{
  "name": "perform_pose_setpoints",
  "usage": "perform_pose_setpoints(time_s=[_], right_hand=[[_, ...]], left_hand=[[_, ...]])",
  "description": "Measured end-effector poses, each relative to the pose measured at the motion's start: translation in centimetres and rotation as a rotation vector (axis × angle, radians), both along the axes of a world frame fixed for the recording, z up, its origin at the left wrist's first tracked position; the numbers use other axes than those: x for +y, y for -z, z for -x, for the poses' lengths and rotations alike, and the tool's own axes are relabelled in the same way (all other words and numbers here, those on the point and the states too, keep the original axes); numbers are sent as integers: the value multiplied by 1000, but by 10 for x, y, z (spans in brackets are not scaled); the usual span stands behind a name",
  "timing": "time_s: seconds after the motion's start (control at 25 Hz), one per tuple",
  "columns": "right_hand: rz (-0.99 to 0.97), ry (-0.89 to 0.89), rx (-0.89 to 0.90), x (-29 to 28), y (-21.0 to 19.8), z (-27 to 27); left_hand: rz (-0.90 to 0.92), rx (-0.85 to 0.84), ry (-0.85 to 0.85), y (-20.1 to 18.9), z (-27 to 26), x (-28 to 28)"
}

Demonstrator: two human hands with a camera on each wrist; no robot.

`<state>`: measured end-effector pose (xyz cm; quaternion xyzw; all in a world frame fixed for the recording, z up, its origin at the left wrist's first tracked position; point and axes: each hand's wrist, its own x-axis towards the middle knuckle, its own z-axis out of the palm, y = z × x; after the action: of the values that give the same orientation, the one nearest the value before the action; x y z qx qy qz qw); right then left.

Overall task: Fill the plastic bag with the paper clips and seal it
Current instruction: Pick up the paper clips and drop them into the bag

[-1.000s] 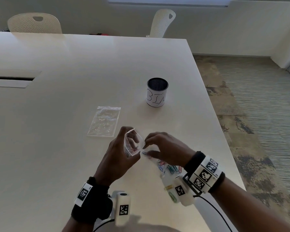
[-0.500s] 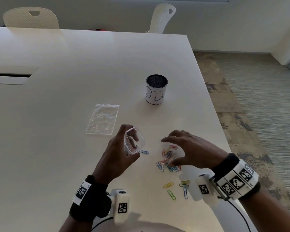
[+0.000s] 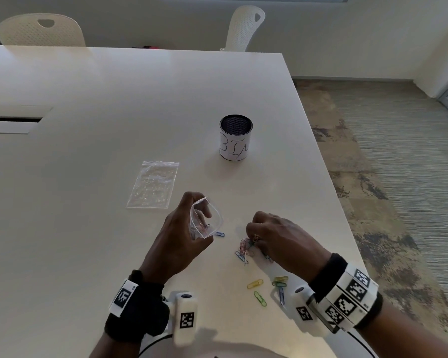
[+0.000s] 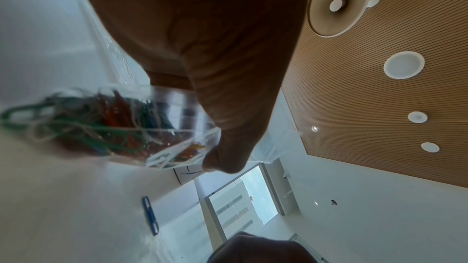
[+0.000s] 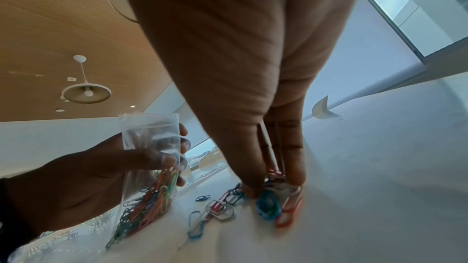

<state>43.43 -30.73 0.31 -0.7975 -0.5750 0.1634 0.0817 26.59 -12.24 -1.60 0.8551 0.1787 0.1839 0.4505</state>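
Observation:
My left hand (image 3: pixel 184 236) holds a small clear plastic bag (image 3: pixel 204 218) upright with its mouth spread wide; its base rests on the white table (image 3: pixel 88 177). Coloured paper clips (image 5: pixel 152 203) fill the bag's lower part. To its right my right hand (image 3: pixel 254 235) reaches down into a loose pile of paper clips (image 3: pixel 243 250), fingertips (image 5: pixel 249 191) pinching some clips against the table. A lone blue clip (image 3: pixel 219 234) lies between bag and pile. More clips (image 3: pixel 269 288) lie nearer me, by my right wrist.
A second flat clear bag (image 3: pixel 154 184) lies on the table beyond my left hand. A mesh cup marked "BIN" (image 3: pixel 235 140) stands farther back. The table's right edge (image 3: pixel 347 223) runs close to my right hand. Two white chairs (image 3: pixel 40 31) stand at the far side.
My right hand left the bag's mouth, swung right to the pile and came down onto the clips. The left hand kept the bag in place.

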Motion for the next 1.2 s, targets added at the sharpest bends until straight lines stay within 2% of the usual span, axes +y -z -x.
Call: perform_pose_setpoints(time_s=[0.16,0.36,0.6,0.72,0.84,1.0,1.12,1.2], right_hand=[[4,33,-36,1,0,0],[-80,98,85,-4,5,-15],[-293,348,471,-7,-8,-25],[-485,332,644,5,-34,-8],[-577,213,588,28,-52,15],[-541,36,347,58,-54,36],[-483,9,294,64,-59,37],[-525,19,303,61,-65,33]], left_hand=[[1,1,-10,0,2,1],[-1,0,-9,-1,2,1],[-11,-7,-13,-2,4,0],[-14,-5,-2,-3,4,-1],[-19,-6,-10,-3,5,-1],[-3,19,-42,-3,5,0],[-6,25,-56,-3,5,0],[-10,9,-61,-3,5,0]])
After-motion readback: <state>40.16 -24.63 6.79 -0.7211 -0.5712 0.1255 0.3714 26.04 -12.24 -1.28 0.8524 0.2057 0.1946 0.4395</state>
